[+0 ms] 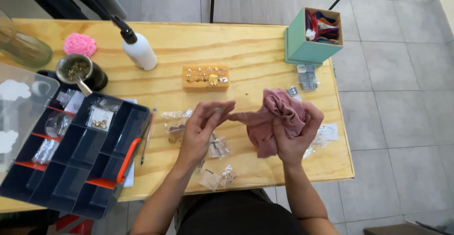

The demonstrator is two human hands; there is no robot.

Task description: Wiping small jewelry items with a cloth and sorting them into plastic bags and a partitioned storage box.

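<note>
Pale pine formed the counter, and the items on it ran as follows from the left. A glass jar stood at the far left edge, with a pink rose-shaped piece just beside it. A dark round cup held small yellowish bits and a metal spoon. A dark blue compartment organiser with orange dividers and an orange handle lay open, its clear lid tilted up at the left; several compartments held small clear bags, one with gold-coloured pieces. A white bottle with a black nozzle stood behind it. A thin pencil-like tool lay beside the organiser. A tan foam block carried rows of small gold and silver pieces. Small clear plastic bags lay scattered near the counter's front edge. A teal square box at the right rear held mixed coloured fabric, with small blister packs in front of it.

The left hand was raised above the counter, its fingers drawn together and pinching one corner of a dusty pink cloth. The right hand clamped the bunched bulk of that cloth, fingers curled round it. The cloth hung between both hands, clear of the counter.
</note>
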